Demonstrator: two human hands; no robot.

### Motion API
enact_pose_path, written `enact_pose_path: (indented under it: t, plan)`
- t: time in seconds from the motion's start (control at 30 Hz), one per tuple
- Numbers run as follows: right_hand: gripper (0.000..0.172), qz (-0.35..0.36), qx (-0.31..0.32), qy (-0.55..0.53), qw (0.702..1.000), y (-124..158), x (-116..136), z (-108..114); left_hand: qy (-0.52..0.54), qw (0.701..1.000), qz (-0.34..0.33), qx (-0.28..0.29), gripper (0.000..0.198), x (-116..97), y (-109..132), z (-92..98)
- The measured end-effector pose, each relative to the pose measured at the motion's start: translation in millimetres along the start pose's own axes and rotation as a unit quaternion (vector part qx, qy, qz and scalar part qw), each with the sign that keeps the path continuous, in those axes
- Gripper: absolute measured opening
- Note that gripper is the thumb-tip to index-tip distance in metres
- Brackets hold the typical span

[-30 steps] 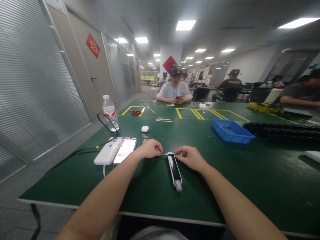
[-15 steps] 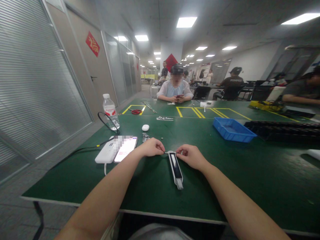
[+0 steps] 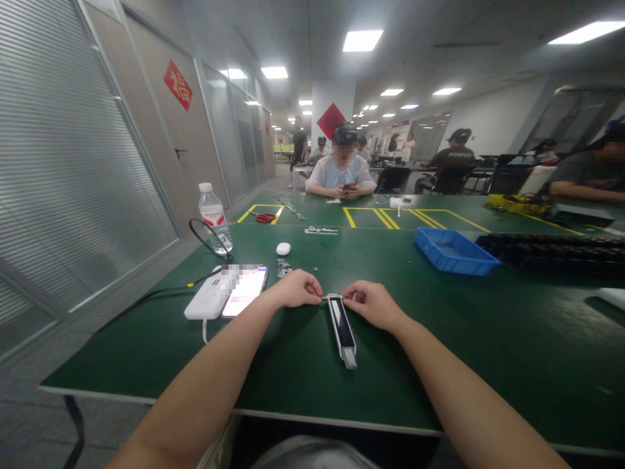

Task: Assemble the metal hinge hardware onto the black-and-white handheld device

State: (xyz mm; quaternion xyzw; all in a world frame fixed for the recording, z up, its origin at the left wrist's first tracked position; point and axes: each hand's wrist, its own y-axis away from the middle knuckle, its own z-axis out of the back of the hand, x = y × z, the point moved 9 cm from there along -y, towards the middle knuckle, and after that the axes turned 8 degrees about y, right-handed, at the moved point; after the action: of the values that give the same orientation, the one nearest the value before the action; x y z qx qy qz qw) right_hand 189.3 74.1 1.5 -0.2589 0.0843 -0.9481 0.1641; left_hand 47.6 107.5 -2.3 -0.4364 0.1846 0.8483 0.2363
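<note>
A long, narrow white-framed device [image 3: 343, 326] with a dark face lies on the green table, its pale squared end toward me. Across its far end runs a thin metal rod [image 3: 334, 297]. My left hand [image 3: 303, 289] pinches the rod's left end between thumb and fingertips. At the opposite end, the fingers of my right hand [image 3: 368, 301] are closed on the rod too. The exact fit between rod and device is too small to make out. Just beyond my left hand lies a crumpled grey piece [image 3: 284, 268], with a tiny ring [image 3: 316, 269] to its right.
To the left are a lit phone [image 3: 245, 291], a white power bank [image 3: 202, 301] with cables, and a water bottle [image 3: 215, 218]. A white earbud case [image 3: 283, 249], red-handled scissors [image 3: 265, 218] and a blue tray [image 3: 454, 253] stand farther back. A person [image 3: 340, 172] sits opposite.
My hands, the rod and the device hold nearly the same position. The view has shifted slightly. In the background, a standing person has moved to the left.
</note>
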Motion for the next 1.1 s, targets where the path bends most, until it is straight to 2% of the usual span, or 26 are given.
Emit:
enact_pose_path:
  t: [0.5, 0.9, 1.1]
  plan:
    - [0.01, 0.0, 0.0, 0.004, 1.0, -0.3, 0.7, -0.3, 0.01, 0.999, -0.049, -0.015, 0.017, -9.8, 0.1, 0.5]
    - [0.01, 0.005, -0.003, -0.001, 1.0, -0.4, -1.3, -1.5, -0.043, 0.996, -0.071, -0.018, 0.017, -15.5, 2.4, 1.2]
    - [0.011, 0.007, -0.003, -0.002, 1.0, -0.7, -0.6, -1.5, -0.063, 0.996, -0.062, -0.019, 0.015, -14.5, 2.4, 1.9]
